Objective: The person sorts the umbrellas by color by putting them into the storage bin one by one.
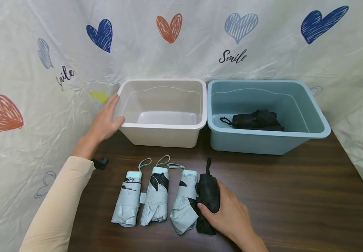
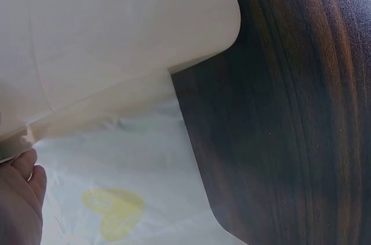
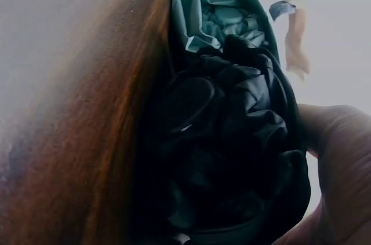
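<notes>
My right hand (image 1: 224, 210) grips a folded black umbrella (image 1: 208, 194) lying on the dark wooden table (image 1: 295, 196); the right wrist view shows its bunched black fabric (image 3: 226, 152) against my thumb. Three folded mint-green umbrellas (image 1: 128, 203) (image 1: 156, 197) (image 1: 184, 203) lie side by side just left of it. My left hand (image 1: 105, 120) holds the left rim of the empty white bin (image 1: 162, 134), thumb on the front corner. A blue bin (image 1: 263, 143) to its right holds another black umbrella (image 1: 257, 120).
A crinkled white sheet with hearts and "Smile" print (image 1: 232, 38) covers the wall behind and to both sides. A small black object (image 1: 101, 163) lies on the table by my left sleeve. Bare tabletop stretches to the right of the umbrellas.
</notes>
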Available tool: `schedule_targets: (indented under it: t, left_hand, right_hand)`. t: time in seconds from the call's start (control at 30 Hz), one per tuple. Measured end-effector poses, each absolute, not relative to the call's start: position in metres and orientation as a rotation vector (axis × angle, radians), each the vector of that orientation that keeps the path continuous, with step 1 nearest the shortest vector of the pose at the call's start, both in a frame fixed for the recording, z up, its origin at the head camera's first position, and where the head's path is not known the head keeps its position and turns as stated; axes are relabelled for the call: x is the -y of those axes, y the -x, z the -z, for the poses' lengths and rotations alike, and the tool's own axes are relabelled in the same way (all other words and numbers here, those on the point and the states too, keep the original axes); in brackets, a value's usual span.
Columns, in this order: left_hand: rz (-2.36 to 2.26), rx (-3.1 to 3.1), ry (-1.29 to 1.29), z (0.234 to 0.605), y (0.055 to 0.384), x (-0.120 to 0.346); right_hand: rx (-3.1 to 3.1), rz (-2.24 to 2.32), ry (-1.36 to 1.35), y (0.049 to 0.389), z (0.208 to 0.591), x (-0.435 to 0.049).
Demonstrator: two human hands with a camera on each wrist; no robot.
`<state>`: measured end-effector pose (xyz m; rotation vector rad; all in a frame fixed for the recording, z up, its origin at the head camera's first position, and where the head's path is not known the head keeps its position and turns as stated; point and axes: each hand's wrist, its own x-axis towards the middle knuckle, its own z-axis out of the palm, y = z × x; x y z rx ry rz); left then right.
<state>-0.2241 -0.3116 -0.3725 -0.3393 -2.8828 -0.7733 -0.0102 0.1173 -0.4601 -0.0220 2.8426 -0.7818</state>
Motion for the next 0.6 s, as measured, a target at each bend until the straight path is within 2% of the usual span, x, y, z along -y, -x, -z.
schedule_targets:
  t: [0.6]
  left_hand:
    - [0.752, 2.871, 0.375, 0.375, 0.224, 0.312]
  right_hand:
    - [-2.784, 0.874, 0.052, 0.013, 0.452, -0.131]
